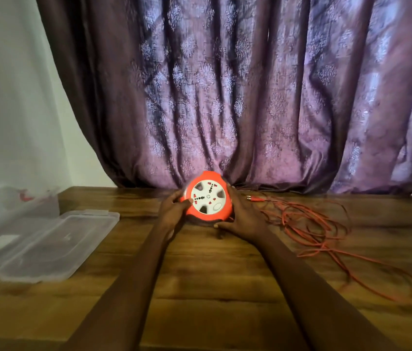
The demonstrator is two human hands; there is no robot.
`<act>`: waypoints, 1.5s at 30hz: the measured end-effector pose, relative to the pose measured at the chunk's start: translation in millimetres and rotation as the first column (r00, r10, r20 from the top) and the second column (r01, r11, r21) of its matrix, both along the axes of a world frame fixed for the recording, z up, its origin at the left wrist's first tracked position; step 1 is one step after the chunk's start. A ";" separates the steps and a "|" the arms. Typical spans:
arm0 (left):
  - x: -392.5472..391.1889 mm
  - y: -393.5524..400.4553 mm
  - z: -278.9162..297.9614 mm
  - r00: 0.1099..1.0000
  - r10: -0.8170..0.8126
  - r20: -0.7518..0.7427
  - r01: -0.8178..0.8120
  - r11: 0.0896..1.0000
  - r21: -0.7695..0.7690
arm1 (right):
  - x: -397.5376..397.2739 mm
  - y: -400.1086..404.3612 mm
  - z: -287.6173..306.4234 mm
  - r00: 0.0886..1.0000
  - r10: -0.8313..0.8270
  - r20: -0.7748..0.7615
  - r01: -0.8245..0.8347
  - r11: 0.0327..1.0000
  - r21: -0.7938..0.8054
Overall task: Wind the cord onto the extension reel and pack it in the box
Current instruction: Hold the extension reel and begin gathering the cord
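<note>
A: Purple, patterned fabric fills the back — a curtain [238, 97] hanging in deep folds down to the far edge of the wooden table [200, 287].

B: And on the table itself?

A: At the left edge sits a clear plastic box [10, 206], blurred, with something red inside that I cannot make out. Its clear lid [48, 244] lies flat just in front of it. On the right, the orange cord [326, 231] sprawls in loose loops, none of it tidy, with its plug [249, 198] lying near the curtain's hem.

B: The reel?

A: The orange extension reel [207, 196] stands on its edge at the far middle of the table, white socket face towards the camera, well apart from the box.

B: Who has hold of it?

A: Both hands. The left hand [174, 211] grips the left rim, fingers curled round it and the thumb pressed on the front face. The right hand [243, 219] cups the right and lower side — fingers wrapped behind the rim, thumb stretched along the table beneath.
</note>
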State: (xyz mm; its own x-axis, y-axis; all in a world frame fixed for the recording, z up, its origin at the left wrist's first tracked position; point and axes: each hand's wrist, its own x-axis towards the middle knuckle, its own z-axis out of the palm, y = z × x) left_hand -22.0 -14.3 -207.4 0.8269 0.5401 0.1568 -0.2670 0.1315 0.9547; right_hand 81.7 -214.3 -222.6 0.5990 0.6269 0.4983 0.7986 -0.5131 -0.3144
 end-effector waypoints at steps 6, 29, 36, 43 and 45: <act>32.9 7.5 7.5 0.981 -0.194 0.030 0.193 0.981 0.014 | 25.8 7.1 0.7 0.989 -0.131 0.061 0.119 0.978 0.173; 33.9 4.8 9.1 0.978 -0.177 0.112 0.187 0.979 -0.079 | 19.5 -0.7 50.6 0.700 0.480 -0.528 0.044 0.710 0.703; 38.1 -8.4 19.3 0.984 -0.152 0.093 0.150 0.988 0.031 | 12.0 4.1 57.6 0.629 0.541 -0.558 0.216 0.568 0.794; 36.2 -3.4 25.5 0.992 -0.087 0.095 0.096 0.991 -0.096 | 2.4 23.9 58.2 0.474 0.676 -0.564 0.402 0.403 0.822; 35.2 -1.4 25.7 0.992 -0.078 0.100 0.085 0.994 -0.074 | 0.2 31.7 57.5 0.451 0.725 -0.520 0.437 0.328 0.837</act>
